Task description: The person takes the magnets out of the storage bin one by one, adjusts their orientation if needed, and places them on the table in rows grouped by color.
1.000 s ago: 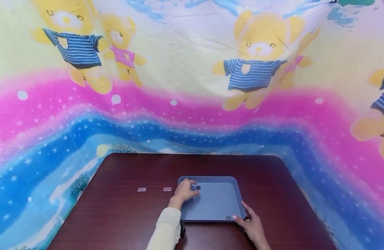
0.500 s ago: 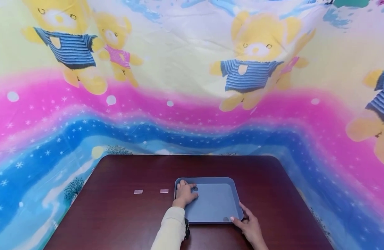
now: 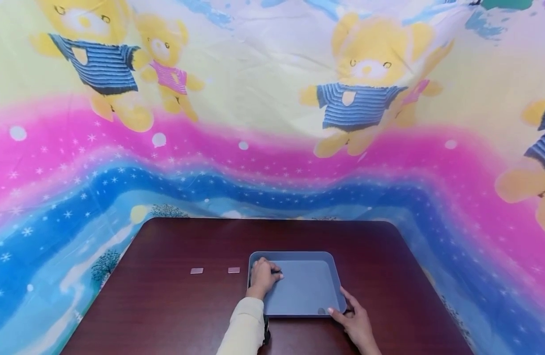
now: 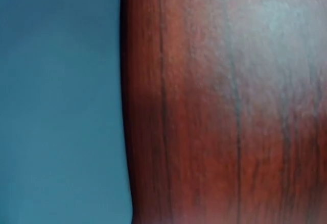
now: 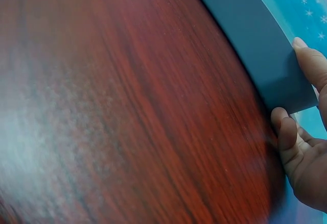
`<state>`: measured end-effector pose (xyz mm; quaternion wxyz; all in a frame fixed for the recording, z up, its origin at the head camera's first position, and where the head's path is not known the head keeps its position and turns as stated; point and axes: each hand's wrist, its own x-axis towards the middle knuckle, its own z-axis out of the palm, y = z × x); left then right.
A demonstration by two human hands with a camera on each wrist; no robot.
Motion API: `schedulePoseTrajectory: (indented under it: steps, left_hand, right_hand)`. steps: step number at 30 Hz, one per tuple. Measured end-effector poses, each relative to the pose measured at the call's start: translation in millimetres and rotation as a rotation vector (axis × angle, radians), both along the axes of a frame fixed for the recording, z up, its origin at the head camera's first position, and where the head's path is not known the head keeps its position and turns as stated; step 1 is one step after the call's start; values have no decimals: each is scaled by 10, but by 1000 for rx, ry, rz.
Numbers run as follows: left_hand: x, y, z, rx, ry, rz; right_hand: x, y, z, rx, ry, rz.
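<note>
A blue-grey rectangular tray point(image 3: 305, 286) lies on the table. My left hand point(image 3: 263, 277) reaches inside it near the far left corner, thumb and fingers drawn together around a small dark disc that they now mostly hide. At the near right corner, my right hand point(image 3: 357, 323) grips the tray, thumb at the rim. Close to that thumb, a second dark round disc point(image 3: 322, 311) shows inside the tray. The right wrist view has the right-hand fingers point(image 5: 286, 132) at the bottom of the tray wall point(image 5: 260, 40). Only tray wall point(image 4: 66, 106) and wood appear in the left wrist view.
Two small pale pinkish rectangular pieces point(image 3: 197, 270) lie apart on the dark red-brown table point(image 3: 166, 305), left of the tray. Behind the table's far edge hangs a colourful cloth point(image 3: 263, 113) printed with bears.
My left thumb and fingers have come together over the dark disc, which showed between them before. The right hand keeps its grip on the tray corner. The head view has shifted slightly.
</note>
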<state>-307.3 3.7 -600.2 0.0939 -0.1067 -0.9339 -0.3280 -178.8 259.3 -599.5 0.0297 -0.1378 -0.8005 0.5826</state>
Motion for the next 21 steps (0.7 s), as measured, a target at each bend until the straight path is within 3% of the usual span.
schedulePoseTrajectory:
  steps: [11,15,21]
  left_hand:
    - [42,-50,40,106,35,12]
    - [103,-71,121,159,25,8]
    - [245,-122,294,176,99,-22]
  right_hand:
    - [-6,-2,-16,-21,4,-9]
    - [-8,-14,-8,-29,-2,2]
    - [-9,-8,-4,-23,-4,-3]
